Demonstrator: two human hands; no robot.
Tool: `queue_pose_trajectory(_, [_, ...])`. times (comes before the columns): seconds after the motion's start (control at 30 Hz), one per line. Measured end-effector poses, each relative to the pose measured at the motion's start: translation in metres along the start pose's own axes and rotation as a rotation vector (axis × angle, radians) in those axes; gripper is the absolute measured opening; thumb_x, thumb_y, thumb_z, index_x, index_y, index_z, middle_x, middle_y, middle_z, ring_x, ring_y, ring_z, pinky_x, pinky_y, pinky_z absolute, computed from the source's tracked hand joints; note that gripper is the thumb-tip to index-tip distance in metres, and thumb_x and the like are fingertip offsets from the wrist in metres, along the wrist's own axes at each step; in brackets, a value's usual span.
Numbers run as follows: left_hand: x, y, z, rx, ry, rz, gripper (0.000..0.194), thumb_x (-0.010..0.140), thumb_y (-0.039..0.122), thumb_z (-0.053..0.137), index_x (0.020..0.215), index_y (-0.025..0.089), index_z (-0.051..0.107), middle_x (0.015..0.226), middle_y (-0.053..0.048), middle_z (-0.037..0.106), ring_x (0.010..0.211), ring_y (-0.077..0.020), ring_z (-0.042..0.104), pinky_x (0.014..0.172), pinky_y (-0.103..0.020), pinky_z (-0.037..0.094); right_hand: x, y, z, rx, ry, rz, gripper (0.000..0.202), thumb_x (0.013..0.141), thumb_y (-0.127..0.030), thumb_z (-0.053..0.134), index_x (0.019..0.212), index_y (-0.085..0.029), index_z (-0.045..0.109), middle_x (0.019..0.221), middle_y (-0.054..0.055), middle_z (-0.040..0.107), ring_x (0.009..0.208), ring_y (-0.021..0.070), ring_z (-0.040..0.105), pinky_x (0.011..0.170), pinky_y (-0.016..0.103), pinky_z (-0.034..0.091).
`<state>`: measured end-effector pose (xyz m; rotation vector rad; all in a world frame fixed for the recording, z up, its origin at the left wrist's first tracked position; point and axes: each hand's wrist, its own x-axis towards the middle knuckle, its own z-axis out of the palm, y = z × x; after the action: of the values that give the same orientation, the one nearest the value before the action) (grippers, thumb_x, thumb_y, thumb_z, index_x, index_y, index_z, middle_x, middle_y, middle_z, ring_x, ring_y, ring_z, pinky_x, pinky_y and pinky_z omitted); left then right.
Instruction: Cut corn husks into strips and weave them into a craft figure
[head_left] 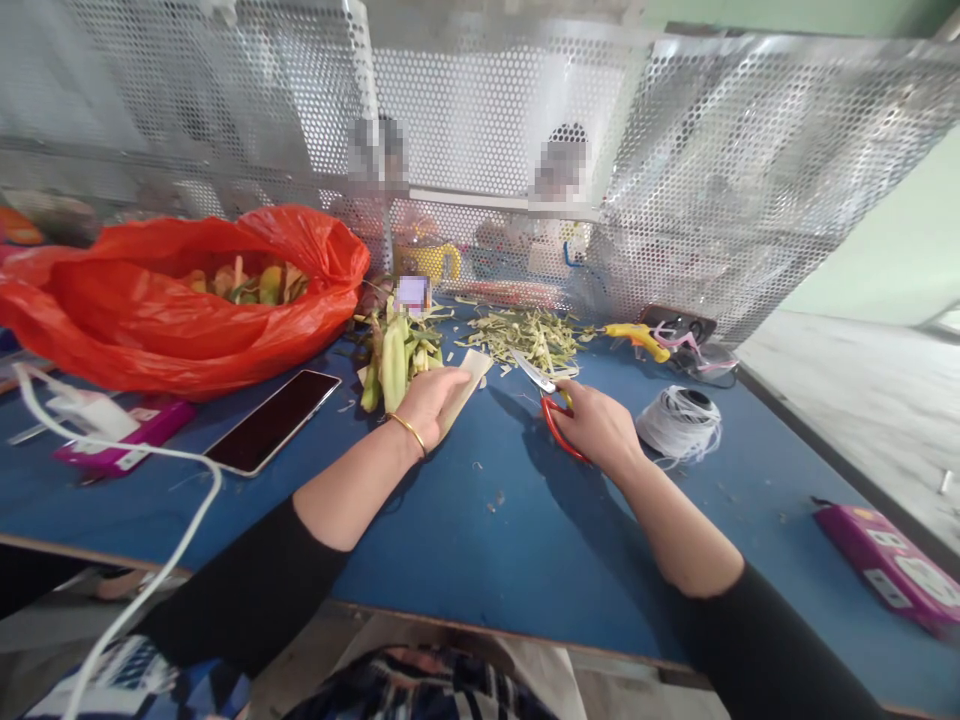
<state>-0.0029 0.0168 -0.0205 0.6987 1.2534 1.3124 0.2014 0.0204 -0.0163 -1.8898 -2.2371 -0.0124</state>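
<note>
My left hand (429, 402), with a gold bangle at its wrist, is closed on a pale corn husk (475, 366) whose free end points up and to the right. Red-handled scissors (534, 371) are in my right hand (601, 428), their blades aimed at the husk but apart from it. Just beyond my left hand lies a bunch of green husks (394, 360). A heap of cut husk strips (529, 336) spreads across the table behind the scissors. Part of the held husk is hidden by my left hand.
A red plastic bag (247, 345) with husks inside stands at the left, near a phone (274, 422) and a purple power strip (124, 440). White twine (681, 425), a yellow-handled tool (637, 338) and a purple box (889, 562) lie right. A perforated metal screen (480, 110) closes the back.
</note>
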Motion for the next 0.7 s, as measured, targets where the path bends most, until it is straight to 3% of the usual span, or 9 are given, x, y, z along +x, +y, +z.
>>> queue_pose_trajectory(0.1, [-0.012, 0.005, 0.003, -0.173, -0.075, -0.174, 0.008, 0.069, 0.015, 0.061, 0.062, 0.015, 0.064, 0.048, 0.003, 0.052, 0.039, -0.0067, 0.043, 0.039, -0.019, 0.033, 0.000, 0.004, -0.001, -0.220, -0.101, -0.038, 0.035, 0.091, -0.031, 0.047, 0.119, -0.017, 0.062, 0.106, 0.016, 0.068, 0.088, 0.0282, 0.067, 0.064, 0.031, 0.042])
queue_pose_trajectory(0.2, [-0.024, 0.002, 0.008, -0.197, -0.159, -0.216, 0.006, 0.068, 0.014, 0.063, 0.063, 0.014, 0.065, 0.047, 0.004, 0.049, 0.039, -0.0051, 0.042, 0.038, -0.017, 0.031, 0.001, 0.006, -0.004, -0.282, -0.099, -0.095, 0.026, 0.089, -0.025, 0.049, 0.104, -0.015, 0.068, 0.103, 0.018, 0.068, 0.094, 0.0309, 0.066, 0.071, 0.035, 0.045])
queue_pose_trajectory(0.27, [-0.030, -0.005, 0.011, -0.158, -0.160, -0.155, 0.005, 0.065, 0.014, 0.066, 0.062, 0.015, 0.062, 0.052, 0.002, 0.056, 0.045, -0.0084, 0.050, 0.045, -0.020, 0.039, 0.000, 0.004, -0.004, -0.099, 0.002, -0.111, 0.021, 0.088, -0.024, 0.052, 0.096, -0.016, 0.070, 0.104, 0.017, 0.068, 0.098, 0.0299, 0.065, 0.076, 0.036, 0.045])
queue_pose_trajectory(0.33, [-0.035, -0.015, 0.015, -0.081, -0.127, -0.060, 0.006, 0.064, 0.015, 0.068, 0.063, 0.016, 0.062, 0.055, 0.002, 0.059, 0.048, -0.0098, 0.052, 0.048, -0.021, 0.041, -0.002, -0.001, -0.001, 0.304, 0.069, -0.086, 0.021, 0.088, -0.031, 0.054, 0.093, -0.018, 0.069, 0.098, 0.012, 0.071, 0.091, 0.0254, 0.066, 0.074, 0.033, 0.047])
queue_pose_trajectory(0.4, [-0.038, -0.025, 0.018, -0.002, -0.086, 0.031, 0.008, 0.064, 0.016, 0.070, 0.063, 0.016, 0.062, 0.055, 0.003, 0.059, 0.048, -0.0090, 0.050, 0.048, -0.021, 0.039, -0.005, -0.010, 0.005, 0.756, 0.017, -0.030, 0.028, 0.083, -0.045, 0.057, 0.087, -0.019, 0.066, 0.078, 0.006, 0.070, 0.074, 0.0204, 0.066, 0.063, 0.029, 0.048])
queue_pose_trajectory(0.47, [-0.040, -0.033, 0.021, 0.054, -0.090, 0.070, 0.010, 0.064, 0.017, 0.070, 0.061, 0.016, 0.060, 0.053, 0.004, 0.058, 0.047, -0.0082, 0.048, 0.048, -0.020, 0.037, -0.009, -0.019, 0.013, 1.038, -0.062, 0.026, 0.034, 0.071, -0.052, 0.066, 0.078, -0.019, 0.061, 0.063, 0.001, 0.063, 0.059, 0.0168, 0.061, 0.051, 0.026, 0.045])
queue_pose_trajectory(0.57, [-0.041, -0.039, 0.023, 0.093, -0.158, 0.015, 0.015, 0.062, 0.016, 0.072, 0.059, 0.016, 0.058, 0.052, 0.004, 0.057, 0.049, -0.0092, 0.050, 0.049, -0.021, 0.038, -0.013, -0.027, 0.020, 1.213, -0.008, 0.092, 0.033, 0.063, -0.048, 0.072, 0.067, -0.020, 0.055, 0.051, -0.005, 0.054, 0.046, 0.0106, 0.048, 0.044, 0.024, 0.040])
queue_pose_trajectory(0.7, [-0.042, -0.037, 0.023, 0.059, -0.198, -0.086, 0.019, 0.061, 0.020, 0.077, 0.060, 0.016, 0.058, 0.056, 0.002, 0.060, 0.053, -0.0112, 0.055, 0.051, -0.022, 0.043, -0.013, -0.026, 0.019, 1.230, 0.031, 0.110, 0.027, 0.066, -0.044, 0.069, 0.066, -0.019, 0.057, 0.052, -0.004, 0.055, 0.046, 0.0092, 0.046, 0.046, 0.024, 0.039])
